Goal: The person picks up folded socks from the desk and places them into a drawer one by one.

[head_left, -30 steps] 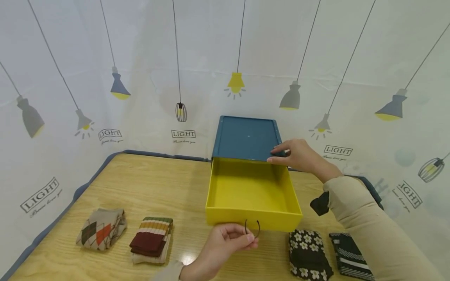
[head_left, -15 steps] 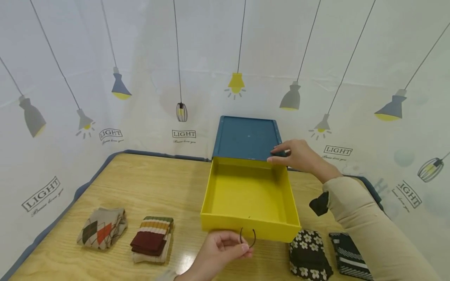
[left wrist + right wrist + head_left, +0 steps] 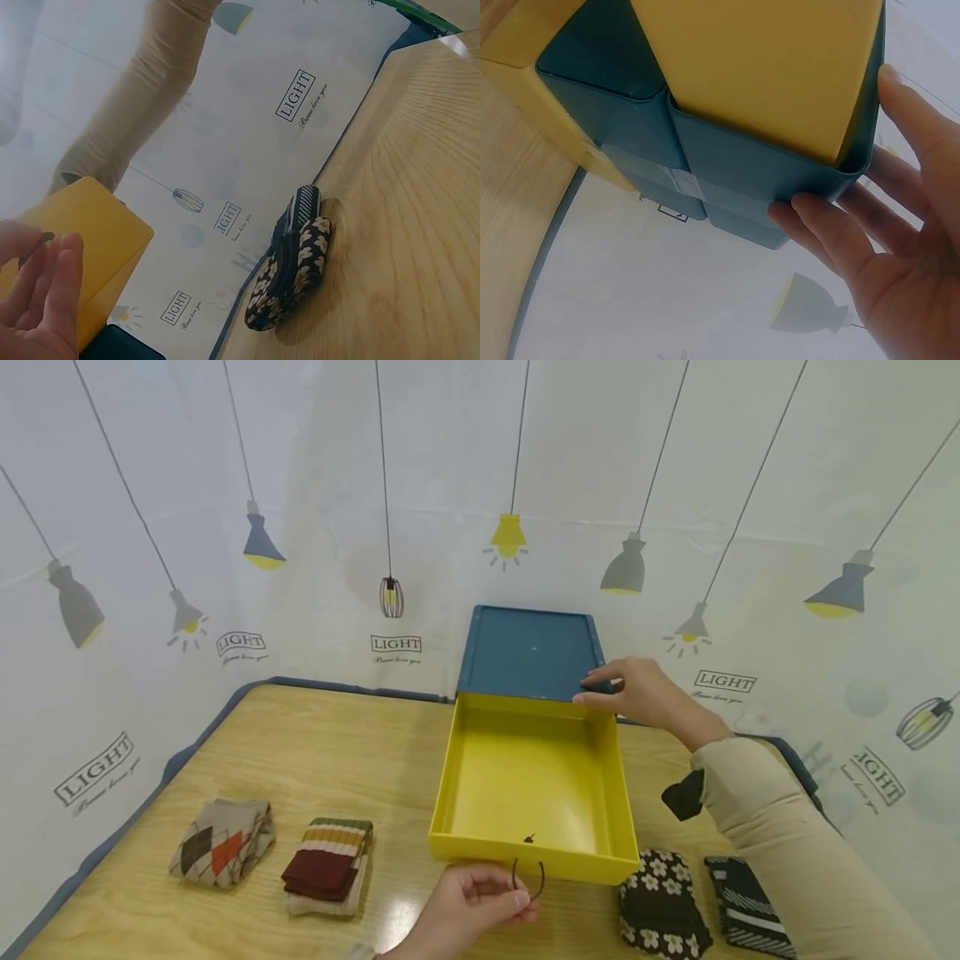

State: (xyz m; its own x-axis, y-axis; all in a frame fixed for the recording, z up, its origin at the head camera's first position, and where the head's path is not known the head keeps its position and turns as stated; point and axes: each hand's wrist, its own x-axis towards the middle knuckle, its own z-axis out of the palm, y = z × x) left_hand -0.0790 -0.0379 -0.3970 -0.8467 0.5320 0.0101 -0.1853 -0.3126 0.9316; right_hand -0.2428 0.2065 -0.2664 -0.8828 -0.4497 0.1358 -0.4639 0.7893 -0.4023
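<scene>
In the head view a yellow drawer (image 3: pixel 525 777) is pulled out from a teal drawer box (image 3: pixel 532 656). My left hand (image 3: pixel 468 906) pinches the dark loop handle (image 3: pixel 542 883) on its front between thumb and fingers. The left wrist view shows the same pinch at the yellow drawer front (image 3: pixel 101 225). My right hand (image 3: pixel 637 693) holds the front right corner of the teal box; the right wrist view shows its fingertips on the teal wall (image 3: pixel 761 161). A small dark knot (image 3: pixel 528 838) of the handle shows inside the drawer, which has nothing else in it.
Folded argyle socks (image 3: pixel 223 843) and folded striped socks (image 3: pixel 327 867) lie on the wooden table (image 3: pixel 337 735) at left. Folded black floral socks (image 3: pixel 660 902) and dark striped socks (image 3: pixel 750 906) lie at right, partly near the right sleeve. A lamp-printed curtain (image 3: pixel 315 527) hangs behind.
My left hand has drawn the yellow drawer farther out toward me, and the handle's knot inside has come into sight. My right hand has stayed at the teal box.
</scene>
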